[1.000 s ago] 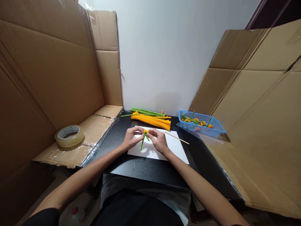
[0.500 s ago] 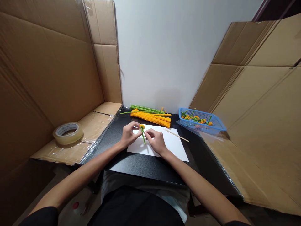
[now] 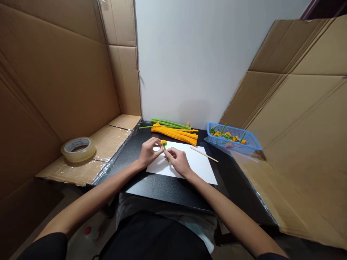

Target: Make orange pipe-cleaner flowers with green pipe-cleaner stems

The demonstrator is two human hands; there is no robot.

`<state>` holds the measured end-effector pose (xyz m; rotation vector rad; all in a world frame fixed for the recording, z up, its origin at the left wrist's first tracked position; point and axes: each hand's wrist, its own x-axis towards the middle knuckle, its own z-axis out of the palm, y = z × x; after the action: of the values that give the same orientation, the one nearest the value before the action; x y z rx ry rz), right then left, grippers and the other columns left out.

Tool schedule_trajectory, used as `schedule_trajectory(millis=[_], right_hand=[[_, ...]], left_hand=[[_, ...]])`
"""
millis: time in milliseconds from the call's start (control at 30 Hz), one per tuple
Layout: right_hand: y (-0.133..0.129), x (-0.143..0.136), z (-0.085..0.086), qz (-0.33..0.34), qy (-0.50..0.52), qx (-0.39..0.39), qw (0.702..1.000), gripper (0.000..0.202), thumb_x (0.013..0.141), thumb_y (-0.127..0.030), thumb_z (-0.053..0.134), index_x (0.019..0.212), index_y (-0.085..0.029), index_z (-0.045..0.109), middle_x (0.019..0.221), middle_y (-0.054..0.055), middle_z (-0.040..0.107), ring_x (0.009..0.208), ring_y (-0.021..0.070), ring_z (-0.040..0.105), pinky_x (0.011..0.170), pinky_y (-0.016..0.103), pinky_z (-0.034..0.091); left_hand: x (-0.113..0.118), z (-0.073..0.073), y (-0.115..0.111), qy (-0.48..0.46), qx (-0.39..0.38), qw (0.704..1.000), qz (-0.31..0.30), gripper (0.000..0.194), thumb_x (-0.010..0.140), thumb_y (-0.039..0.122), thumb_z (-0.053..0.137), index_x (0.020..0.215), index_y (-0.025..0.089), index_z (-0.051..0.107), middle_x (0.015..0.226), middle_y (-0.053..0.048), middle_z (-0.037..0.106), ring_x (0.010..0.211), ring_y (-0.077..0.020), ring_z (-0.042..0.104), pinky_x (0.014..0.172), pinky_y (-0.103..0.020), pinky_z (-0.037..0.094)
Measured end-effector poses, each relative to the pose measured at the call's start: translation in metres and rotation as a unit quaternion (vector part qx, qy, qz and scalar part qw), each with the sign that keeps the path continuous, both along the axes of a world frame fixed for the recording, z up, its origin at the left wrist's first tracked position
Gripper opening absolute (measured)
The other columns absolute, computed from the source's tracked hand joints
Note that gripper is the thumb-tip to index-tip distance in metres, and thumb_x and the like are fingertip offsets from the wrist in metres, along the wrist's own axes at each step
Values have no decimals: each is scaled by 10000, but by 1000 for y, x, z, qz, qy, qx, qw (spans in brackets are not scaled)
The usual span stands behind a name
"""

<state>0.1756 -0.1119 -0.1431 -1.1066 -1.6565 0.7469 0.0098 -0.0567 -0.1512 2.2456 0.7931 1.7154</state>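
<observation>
Between my two hands, above a white sheet of paper [image 3: 197, 169], is a small pipe cleaner flower [image 3: 164, 143] with an orange head and a green stem. My left hand [image 3: 149, 153] pinches it just below the head, thumb and fingers closed. The fingers of my right hand [image 3: 177, 160] close around the green stem lower down, partly hiding it. Behind the paper lie a bundle of orange pipe cleaners [image 3: 176, 135] and a bundle of green pipe cleaners [image 3: 170, 124]. A thin wooden stick [image 3: 204, 154] rests across the paper's right edge.
A blue plastic basket [image 3: 255, 145] at the back right holds several orange-and-green flowers. On the cardboard at the left lies a roll of clear tape [image 3: 89, 152]. Cardboard walls [image 3: 67, 72] flank the black table [image 3: 162, 193], with a white wall behind.
My right hand has moved slightly left and now grips the flower's stem, where its fingertips were beside it before. The flower stays in my left hand's pinch.
</observation>
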Motion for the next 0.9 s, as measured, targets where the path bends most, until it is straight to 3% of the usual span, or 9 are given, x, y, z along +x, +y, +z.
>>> schedule_trajectory(millis=[100, 233, 333, 400, 500, 667, 767, 900], right_hand=[[3, 2, -1, -11, 40, -23, 999, 249, 826, -412, 676, 786, -167, 691, 693, 21, 681, 599, 143, 615, 649, 280, 494], [10, 7, -2, 25, 167, -132, 977, 331, 719, -469, 767, 802, -159, 687, 691, 23, 690, 617, 149, 630, 651, 294, 512], [13, 9, -2, 43, 192, -168, 966, 387, 658, -487, 811, 828, -155, 707, 718, 18, 693, 642, 146, 634, 654, 289, 518], [13, 10, -2, 34, 165, -135, 976, 360, 689, -492, 786, 779, -150, 718, 681, 7, 670, 614, 132, 604, 628, 269, 500], [11, 10, -2, 1, 100, -59, 993, 323, 787, -464, 703, 717, -150, 724, 649, 15, 664, 600, 141, 604, 618, 267, 495], [3, 9, -1, -42, -9, 53, 998, 236, 903, -306, 575, 838, -169, 756, 748, 42, 741, 683, 174, 692, 697, 275, 529], [0, 9, -2, -67, -114, 137, 982, 232, 939, -224, 520, 889, -173, 741, 785, 49, 754, 696, 173, 700, 698, 265, 513], [0, 9, -7, -98, -251, 236, 934, 230, 948, -166, 491, 929, -162, 720, 851, 81, 763, 738, 183, 705, 723, 267, 496]], left_hand=[[-2, 2, 0, 24, 34, 999, -3, 63, 823, 137, 667, 775, 155, 630, 902, -57, 674, 755, -125, 678, 660, -225, 606], [-3, 3, 1, 60, 100, 993, 7, 88, 840, 118, 652, 776, 165, 614, 899, -54, 682, 771, -131, 672, 692, -248, 583], [-3, 2, 2, 75, 122, 990, -14, 84, 852, 117, 651, 798, 167, 608, 914, -60, 691, 827, -147, 678, 744, -279, 592], [-3, 1, 2, 64, 107, 991, -38, 57, 859, 124, 650, 882, 166, 620, 930, -63, 692, 845, -147, 681, 735, -274, 611], [-3, -1, 2, 39, 73, 994, -75, 210, 859, 141, 660, 1062, 161, 609, 963, -66, 686, 867, -145, 681, 708, -261, 639], [-2, 0, 0, 46, 73, 990, -113, 300, 854, 140, 674, 1142, 169, 597, 1020, -78, 664, 926, -159, 659, 734, -289, 658], [0, 1, -2, 45, 75, 990, -109, 332, 864, 140, 672, 1185, 174, 596, 1030, -83, 653, 935, -160, 654, 736, -284, 654], [3, 1, -2, 62, 80, 993, -67, 310, 880, 159, 669, 1185, 176, 616, 1028, -87, 650, 916, -158, 659, 758, -291, 636]])
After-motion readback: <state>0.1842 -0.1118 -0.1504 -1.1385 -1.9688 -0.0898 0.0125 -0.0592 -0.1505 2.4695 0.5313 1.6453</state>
